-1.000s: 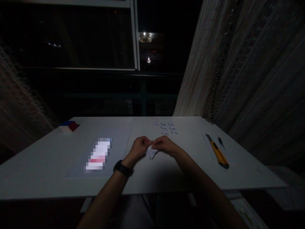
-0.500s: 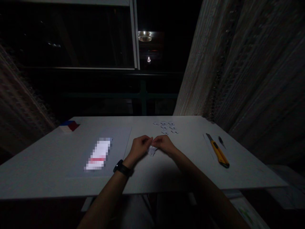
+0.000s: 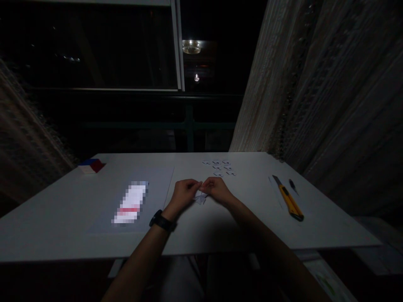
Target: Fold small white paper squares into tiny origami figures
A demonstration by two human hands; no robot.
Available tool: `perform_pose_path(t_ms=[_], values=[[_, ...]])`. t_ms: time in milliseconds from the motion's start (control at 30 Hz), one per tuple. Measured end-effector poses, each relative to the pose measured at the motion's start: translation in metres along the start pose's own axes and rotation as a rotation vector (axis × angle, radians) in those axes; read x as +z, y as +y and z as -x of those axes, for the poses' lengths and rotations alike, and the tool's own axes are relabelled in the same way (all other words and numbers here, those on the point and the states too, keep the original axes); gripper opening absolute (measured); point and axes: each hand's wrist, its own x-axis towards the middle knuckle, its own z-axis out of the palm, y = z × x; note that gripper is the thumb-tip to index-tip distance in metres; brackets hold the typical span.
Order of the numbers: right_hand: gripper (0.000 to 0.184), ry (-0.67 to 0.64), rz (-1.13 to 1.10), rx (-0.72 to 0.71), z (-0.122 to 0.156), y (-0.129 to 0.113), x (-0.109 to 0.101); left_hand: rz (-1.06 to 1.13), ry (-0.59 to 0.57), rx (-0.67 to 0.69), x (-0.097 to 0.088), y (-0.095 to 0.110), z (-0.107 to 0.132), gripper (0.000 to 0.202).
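A small folded piece of white paper (image 3: 200, 199) is pinched between my two hands above the middle of the table. My left hand (image 3: 185, 193), with a dark watch (image 3: 162, 221) on the wrist, grips it from the left with thumb and fingers. From the right, my right hand (image 3: 217, 189) closes on its upper part, the fingertips of both hands almost meeting. The fingers partly cover the paper. Just beyond my hands lie several small folded paper pieces (image 3: 217, 167) with dark marks, set out in rows.
On the right lie a yellow utility knife (image 3: 289, 199) and a small dark pointed object (image 3: 293, 186). A blurred-out lit phone-like screen (image 3: 131, 201) rests on a paper sheet (image 3: 160, 184) at left. A red, blue and white block (image 3: 90, 166) stands at the far left of the white table (image 3: 63, 226).
The paper has turned slightly between my fingers, and its lower folded points look spread a bit differently. My hands stay in nearly the same place.
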Motion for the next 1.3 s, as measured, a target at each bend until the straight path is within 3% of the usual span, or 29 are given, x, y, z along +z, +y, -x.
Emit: perform_pose_path(t_ms=[333, 767, 1133, 1300], values=[[0.016, 0.033, 0.117, -0.083, -0.002, 0.007, -0.001, -0.064, 0.049, 0.021, 0.001, 0.000, 0.001, 0.033], [0.022, 0.004, 0.092, -0.134, 0.000, 0.002, -0.004, 0.060, -0.026, -0.010, 0.003, -0.012, -0.003, 0.029], [0.021, -0.002, -0.009, -0.080, -0.001, 0.001, -0.002, -0.176, -0.025, 0.128, 0.002, -0.009, 0.000, 0.025], [0.029, -0.054, -0.090, -0.020, 0.002, -0.002, -0.003, -0.279, -0.029, 0.196, 0.003, -0.007, 0.001, 0.022]])
